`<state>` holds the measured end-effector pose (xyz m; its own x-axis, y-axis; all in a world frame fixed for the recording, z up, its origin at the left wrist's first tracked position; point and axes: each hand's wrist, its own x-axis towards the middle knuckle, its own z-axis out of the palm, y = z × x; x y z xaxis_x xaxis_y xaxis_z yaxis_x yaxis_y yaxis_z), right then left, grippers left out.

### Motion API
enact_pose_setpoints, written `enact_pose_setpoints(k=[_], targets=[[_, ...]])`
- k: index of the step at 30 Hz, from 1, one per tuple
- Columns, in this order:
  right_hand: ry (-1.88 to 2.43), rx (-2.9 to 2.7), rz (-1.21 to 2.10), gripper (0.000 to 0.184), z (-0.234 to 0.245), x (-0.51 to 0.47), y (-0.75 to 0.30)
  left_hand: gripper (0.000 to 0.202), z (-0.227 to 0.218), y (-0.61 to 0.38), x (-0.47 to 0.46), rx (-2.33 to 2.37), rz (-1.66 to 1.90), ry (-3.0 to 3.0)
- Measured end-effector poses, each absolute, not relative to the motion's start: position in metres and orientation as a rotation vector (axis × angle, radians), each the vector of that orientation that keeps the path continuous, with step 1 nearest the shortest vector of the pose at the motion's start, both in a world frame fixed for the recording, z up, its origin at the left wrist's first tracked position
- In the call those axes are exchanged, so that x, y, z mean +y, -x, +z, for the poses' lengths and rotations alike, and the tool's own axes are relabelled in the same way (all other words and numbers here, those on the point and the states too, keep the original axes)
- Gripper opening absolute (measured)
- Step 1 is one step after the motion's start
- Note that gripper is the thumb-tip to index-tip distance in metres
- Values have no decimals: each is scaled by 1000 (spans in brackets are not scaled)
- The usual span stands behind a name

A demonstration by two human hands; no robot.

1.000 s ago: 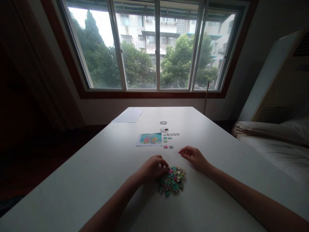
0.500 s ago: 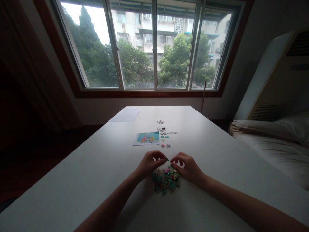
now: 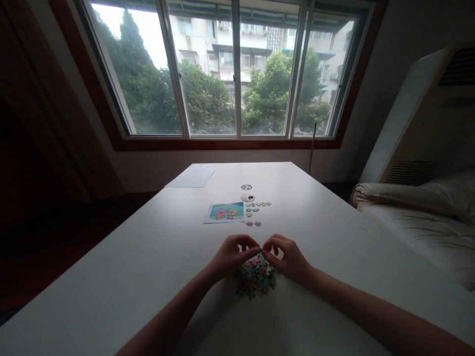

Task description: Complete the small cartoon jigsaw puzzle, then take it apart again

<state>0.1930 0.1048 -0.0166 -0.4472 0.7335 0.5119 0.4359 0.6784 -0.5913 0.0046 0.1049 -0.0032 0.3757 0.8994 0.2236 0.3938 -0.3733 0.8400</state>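
My left hand point(image 3: 235, 254) and my right hand point(image 3: 287, 254) meet fingertip to fingertip above a heap of jigsaw pieces point(image 3: 256, 282). Pinched between them is a small dark puzzle piece point(image 3: 261, 250), mostly covered by the fingers. Thumb and forefinger are closed on each hand. The heap is a mix of green, pink and cream pieces. Beyond my hands, several sorted puzzle pieces point(image 3: 254, 224) lie in short rows. To their left is a picture sheet point(image 3: 225, 212) with colourful cartoon figures on a blue-green ground.
Two round flat items point(image 3: 248, 198) lie behind the sorted pieces. White paper point(image 3: 191, 177) rests at the far left of the white table point(image 3: 141, 257). A pale sofa point(image 3: 419, 212) stands to the right, and a window spans the wall ahead.
My left hand has moved slightly right and down, bringing its puzzle piece to the fingertips of my right hand. The gap between the hands has closed.
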Motion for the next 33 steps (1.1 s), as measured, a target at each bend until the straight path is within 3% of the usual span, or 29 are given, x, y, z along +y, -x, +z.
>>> enact_pose_setpoints(k=[18, 25, 33], targets=[[917, -2025, 390, 5, -14, 103, -192, 15, -3, -8, 102, 1146, 876, -1960], [919, -2104, 244, 19, -15, 101, -191, 21, -6, -9, 105, 1140, 963, -1763], [876, -2124, 120, 16, -14, 101, -190, 27, -4, -12, 103, 1063, 962, -1594]])
